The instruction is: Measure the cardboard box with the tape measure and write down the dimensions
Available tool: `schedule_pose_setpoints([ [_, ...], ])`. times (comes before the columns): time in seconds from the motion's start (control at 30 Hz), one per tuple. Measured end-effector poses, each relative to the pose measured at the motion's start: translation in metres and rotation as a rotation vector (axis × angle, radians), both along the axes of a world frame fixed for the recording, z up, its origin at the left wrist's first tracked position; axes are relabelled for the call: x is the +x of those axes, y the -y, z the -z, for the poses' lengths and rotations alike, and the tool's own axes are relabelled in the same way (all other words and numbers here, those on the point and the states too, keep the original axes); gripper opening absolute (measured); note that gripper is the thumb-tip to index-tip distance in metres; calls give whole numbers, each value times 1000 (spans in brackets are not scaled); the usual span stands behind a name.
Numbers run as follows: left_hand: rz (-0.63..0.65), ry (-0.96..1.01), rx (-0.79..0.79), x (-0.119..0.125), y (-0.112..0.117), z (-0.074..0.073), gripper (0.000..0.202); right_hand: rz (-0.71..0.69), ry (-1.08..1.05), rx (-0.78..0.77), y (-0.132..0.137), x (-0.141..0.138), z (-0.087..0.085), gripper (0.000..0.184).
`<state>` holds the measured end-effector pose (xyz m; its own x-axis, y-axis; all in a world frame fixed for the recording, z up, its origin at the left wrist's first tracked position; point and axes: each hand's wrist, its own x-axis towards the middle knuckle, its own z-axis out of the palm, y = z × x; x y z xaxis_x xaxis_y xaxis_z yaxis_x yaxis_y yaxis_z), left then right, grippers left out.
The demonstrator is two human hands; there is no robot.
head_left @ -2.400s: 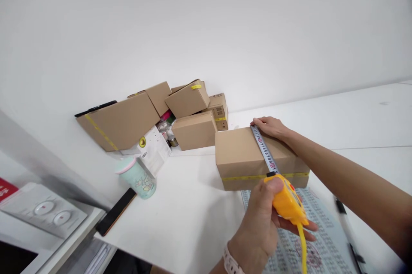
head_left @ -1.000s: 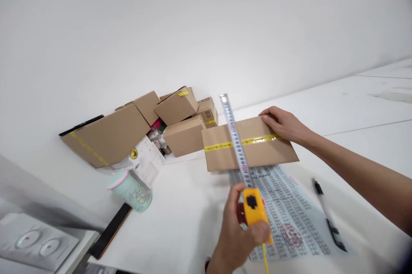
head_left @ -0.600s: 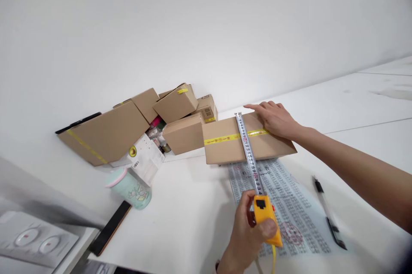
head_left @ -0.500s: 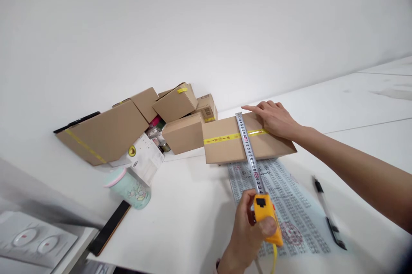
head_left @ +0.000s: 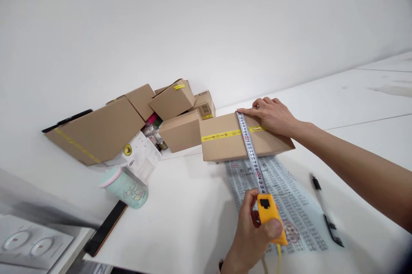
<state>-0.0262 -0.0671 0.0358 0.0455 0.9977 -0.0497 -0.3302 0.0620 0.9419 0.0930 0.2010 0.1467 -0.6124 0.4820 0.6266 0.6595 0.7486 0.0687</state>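
A yellow tape measure (head_left: pixel 272 218) is gripped in my left hand (head_left: pixel 249 239), its thumb over the case. The pulled-out metal blade (head_left: pixel 249 147) runs straight across the top of a cardboard box (head_left: pixel 222 145) that carries a strip of yellow tape (head_left: pixel 222 135). At the box's far edge, my right hand (head_left: pixel 275 115) holds the box, with its index finger stretched onto the blade's end. Its other fingers bend over that edge. Beneath the blade and partly under the box lies a printed translucent sheet (head_left: pixel 280 179) with a red stamp.
A black-capped pen (head_left: pixel 325 209) lies to the right of the sheet. Several cardboard boxes (head_left: pixel 180 132) are stacked against the wall at the left. Nearer stand a mint cup (head_left: pixel 128 190) and a white packet with an avocado picture (head_left: pixel 143 158). A black bar (head_left: pixel 107 226) lies along the table edge.
My right index finger has come down onto the end of the blade at the box's far edge. The tape case has shifted slightly right, and the camera view has moved a little.
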Motion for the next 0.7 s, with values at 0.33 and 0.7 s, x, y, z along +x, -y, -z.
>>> schedule_pose_setpoints([
  [0.33,15,-20,-16,-1,-2,0,72,3,3,2,0,0,3,57],
  [0.7,-238,-33,-177,-8,65,11,90,43,-276,20,75,18,35,46],
])
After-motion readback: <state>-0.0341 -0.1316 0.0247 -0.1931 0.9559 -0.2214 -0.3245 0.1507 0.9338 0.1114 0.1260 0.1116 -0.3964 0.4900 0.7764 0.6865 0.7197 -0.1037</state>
